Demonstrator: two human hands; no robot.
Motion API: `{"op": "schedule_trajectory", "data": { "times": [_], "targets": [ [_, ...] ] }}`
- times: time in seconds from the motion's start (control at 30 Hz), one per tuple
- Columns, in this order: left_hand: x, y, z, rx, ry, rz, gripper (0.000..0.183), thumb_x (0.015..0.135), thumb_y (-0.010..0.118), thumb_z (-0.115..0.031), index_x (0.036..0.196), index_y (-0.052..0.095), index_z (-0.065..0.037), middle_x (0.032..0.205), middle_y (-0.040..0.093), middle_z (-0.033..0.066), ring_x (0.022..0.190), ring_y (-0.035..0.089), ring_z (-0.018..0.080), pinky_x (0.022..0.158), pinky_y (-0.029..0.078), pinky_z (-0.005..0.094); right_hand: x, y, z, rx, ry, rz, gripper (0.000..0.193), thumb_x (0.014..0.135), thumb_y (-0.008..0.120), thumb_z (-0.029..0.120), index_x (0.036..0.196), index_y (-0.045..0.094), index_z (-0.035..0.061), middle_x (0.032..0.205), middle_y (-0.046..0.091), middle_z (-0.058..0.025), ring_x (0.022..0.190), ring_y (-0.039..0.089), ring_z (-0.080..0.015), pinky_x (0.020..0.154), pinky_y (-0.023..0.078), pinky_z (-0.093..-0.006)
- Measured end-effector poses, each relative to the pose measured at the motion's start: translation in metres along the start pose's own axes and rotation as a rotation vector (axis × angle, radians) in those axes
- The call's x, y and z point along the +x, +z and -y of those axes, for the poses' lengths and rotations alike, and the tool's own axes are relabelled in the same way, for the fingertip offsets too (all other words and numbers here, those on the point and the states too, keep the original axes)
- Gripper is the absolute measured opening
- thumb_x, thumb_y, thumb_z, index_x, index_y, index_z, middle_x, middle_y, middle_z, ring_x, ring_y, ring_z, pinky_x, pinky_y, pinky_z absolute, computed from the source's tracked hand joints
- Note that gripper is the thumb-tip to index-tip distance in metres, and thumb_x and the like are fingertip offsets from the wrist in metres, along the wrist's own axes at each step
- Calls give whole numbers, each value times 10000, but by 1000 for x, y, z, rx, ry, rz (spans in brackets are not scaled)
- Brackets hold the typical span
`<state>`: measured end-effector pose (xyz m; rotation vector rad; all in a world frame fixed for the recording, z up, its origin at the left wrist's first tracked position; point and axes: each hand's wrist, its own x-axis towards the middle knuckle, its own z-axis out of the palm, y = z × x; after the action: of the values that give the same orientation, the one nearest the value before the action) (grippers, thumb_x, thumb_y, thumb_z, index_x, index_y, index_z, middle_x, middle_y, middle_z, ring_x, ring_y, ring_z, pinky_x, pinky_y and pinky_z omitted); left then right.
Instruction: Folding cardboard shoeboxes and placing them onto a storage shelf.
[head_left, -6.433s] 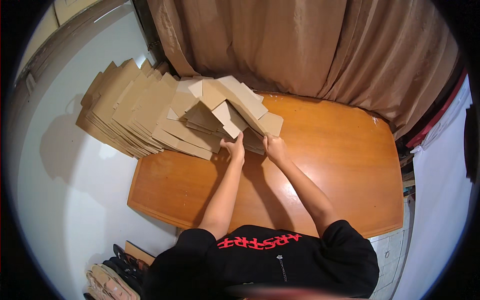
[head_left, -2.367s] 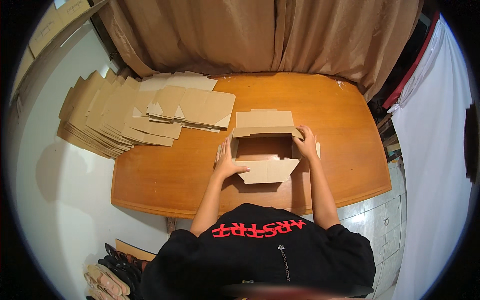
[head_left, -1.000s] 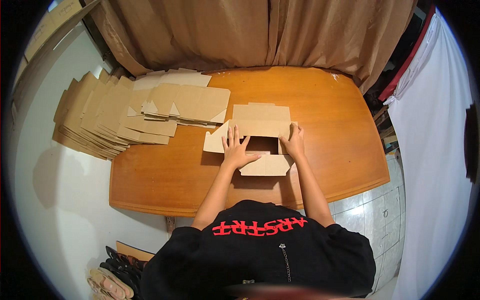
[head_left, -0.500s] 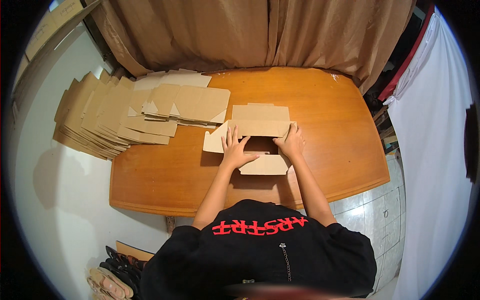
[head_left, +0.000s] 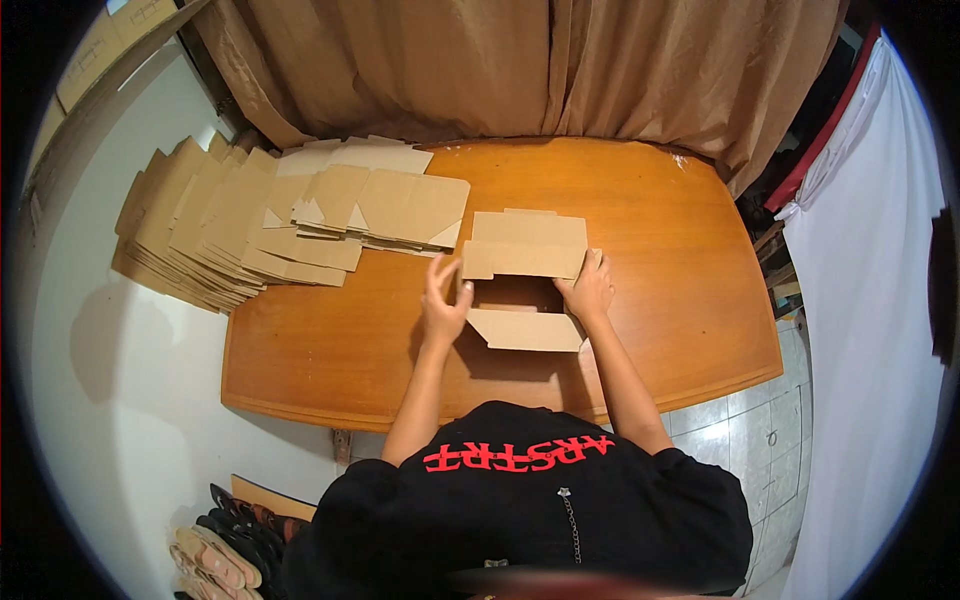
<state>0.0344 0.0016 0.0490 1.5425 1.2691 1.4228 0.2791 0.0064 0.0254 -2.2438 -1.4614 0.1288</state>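
Observation:
A brown cardboard box (head_left: 528, 259) stands on the table in front of me, its top open and the inside dark. One wide flap rises at its far side, and another leans outward at the near side. My left hand (head_left: 443, 308) is at the box's left wall, thumb near the top edge and fingers curved along the outside. At the right wall, my right hand (head_left: 588, 288) grips the edge, thumb toward the opening and fingers outside. The left side flap is mostly hidden behind my left hand.
Flattened cardboard boxes (head_left: 225, 215) lie in overlapping stacks on the left of the wooden table (head_left: 660, 300). A brown curtain (head_left: 400, 70) hangs along the far edge, and a white cloth (head_left: 860, 230) hangs at the right. Shoes (head_left: 225, 545) sit at lower left.
My left hand has moved from over the opening to the box's left wall. The left side flap no longer sticks out to the left. My right hand stays at the right wall.

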Motion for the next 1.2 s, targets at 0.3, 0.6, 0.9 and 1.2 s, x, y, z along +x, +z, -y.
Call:
{"op": "schedule_trajectory", "data": {
  "times": [0.3, 0.6, 0.9, 1.2],
  "targets": [
    [-10, 21, 20, 484, 244, 459, 638, 726, 636, -365, 1247, 437, -55, 1183, 558, 96, 1175, 436, 281, 1031, 233, 468, -1, 2, -1, -17, -30, -9, 845, 642, 685, 445, 1301, 337, 48, 1274, 335, -247, 1049, 467, -377, 817, 408, -487],
    [-10, 27, 20, 593, 180, 503, 654, 704, 638, -405, 1215, 475, -31, 1114, 588, 95, 1177, 427, 253, 1031, 223, 449, -4, -4, 4, -34, -20, 8, 846, 658, 682, 452, 1309, 323, 48, 1286, 328, -255, 1058, 459, -378, 832, 400, -489],
    [-9, 17, 21, 518, 42, 633, 778, 577, 714, -490, 1199, 516, -68, 1275, 483, 101, 1289, 296, 267, 1070, 98, 492, -3, -4, 3, -1, 4, 32, 846, 641, 708, 415, 1312, 324, 71, 1322, 300, -234, 1115, 429, -373, 859, 392, -493],
    [-5, -13, 0, 545, -164, 781, 648, 512, 785, -425, 1108, 621, -232, 1443, 252, 52, 1362, -27, 307, 1018, -79, 594, 14, 7, -21, 321, 43, 121, 753, 757, 551, 518, 1319, 354, 56, 1354, 246, -253, 1208, 336, -400, 958, 326, -471]
  ]
}}
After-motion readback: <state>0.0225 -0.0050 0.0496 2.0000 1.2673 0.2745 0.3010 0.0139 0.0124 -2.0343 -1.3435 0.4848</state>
